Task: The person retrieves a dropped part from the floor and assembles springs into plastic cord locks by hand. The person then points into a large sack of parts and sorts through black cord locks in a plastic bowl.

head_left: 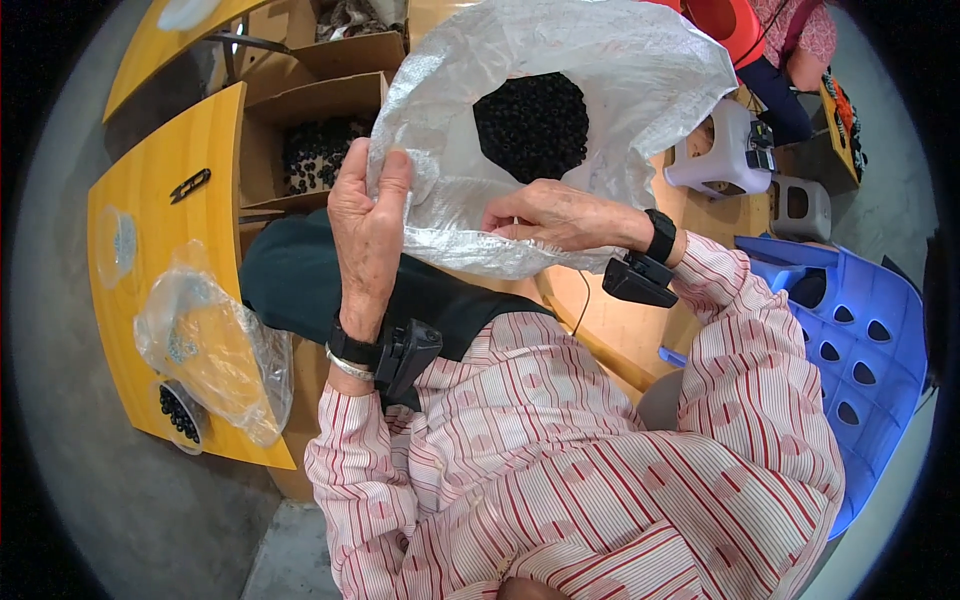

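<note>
A large white woven sack [440,110] gapes in front of me, with a heap of small black pieces [535,125] at its bottom. My left hand [370,225] is closed on the sack's left rim, thumb on the near side. Over the near rim lies my right hand [560,215], its fingers curled against the sack's edge, gripping it. Part of those fingertips is hidden by the fold. Black straps with small dark devices sit on both my wrists.
Left of me, a yellow table [130,270] bears black thread snips [190,185], a clear plastic bag [215,350] and a small tub of black beads [180,415]. A cardboard box [270,115] holds more black pieces. A blue plastic chair [870,330] and grey stools [735,150] stand right; another person [800,50] is beyond.
</note>
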A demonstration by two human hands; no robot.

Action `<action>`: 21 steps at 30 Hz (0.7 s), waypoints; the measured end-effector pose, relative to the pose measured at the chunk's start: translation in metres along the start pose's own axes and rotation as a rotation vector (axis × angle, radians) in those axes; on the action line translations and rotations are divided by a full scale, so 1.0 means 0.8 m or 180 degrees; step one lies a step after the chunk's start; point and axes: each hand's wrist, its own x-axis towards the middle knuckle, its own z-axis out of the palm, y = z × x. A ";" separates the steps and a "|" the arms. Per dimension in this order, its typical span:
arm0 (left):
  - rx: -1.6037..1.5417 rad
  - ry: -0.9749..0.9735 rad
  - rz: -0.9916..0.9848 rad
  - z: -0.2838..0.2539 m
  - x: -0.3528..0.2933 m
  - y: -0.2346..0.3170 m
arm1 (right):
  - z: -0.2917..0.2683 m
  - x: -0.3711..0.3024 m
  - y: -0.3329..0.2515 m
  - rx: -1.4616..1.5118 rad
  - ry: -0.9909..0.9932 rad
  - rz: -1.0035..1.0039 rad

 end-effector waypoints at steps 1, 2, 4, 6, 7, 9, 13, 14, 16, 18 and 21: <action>0.0038 -0.0053 -0.0039 -0.001 0.001 0.001 | -0.002 0.000 -0.001 -0.0094 -0.0004 -0.0068; 0.0034 -0.0042 -0.0023 -0.002 0.003 0.002 | -0.006 0.001 -0.003 -0.0192 -0.0006 -0.0138; -0.0063 -0.0209 -0.0084 -0.010 0.003 0.000 | -0.005 0.002 -0.004 -0.0236 0.0009 -0.0236; 0.0036 -0.0205 -0.0114 -0.019 0.000 0.001 | -0.003 0.006 -0.008 -0.0311 -0.0010 -0.0406; 0.0130 -0.0224 -0.0142 -0.024 0.000 0.001 | -0.004 0.008 -0.010 -0.0515 -0.0099 -0.0467; 0.0031 -0.0145 -0.0033 -0.019 -0.006 0.000 | -0.002 0.007 -0.008 -0.1024 -0.0226 -0.0595; 0.0462 -0.0435 -0.0063 -0.022 -0.009 -0.027 | -0.026 -0.004 -0.036 -0.1035 -0.0340 -0.0565; 0.0306 -0.0560 -0.0170 -0.025 -0.014 -0.014 | -0.035 -0.006 -0.048 -0.0993 -0.0318 -0.0577; 0.0468 -0.0582 -0.0270 -0.042 -0.022 -0.014 | -0.043 0.005 -0.056 -0.1167 -0.0262 -0.0717; 0.0465 -0.0556 -0.0146 -0.051 -0.031 -0.013 | -0.055 0.018 -0.078 -0.1270 -0.0270 -0.0837; 0.0487 -0.0650 0.0094 -0.059 -0.032 -0.009 | -0.066 0.029 -0.109 -0.1427 -0.0269 -0.0744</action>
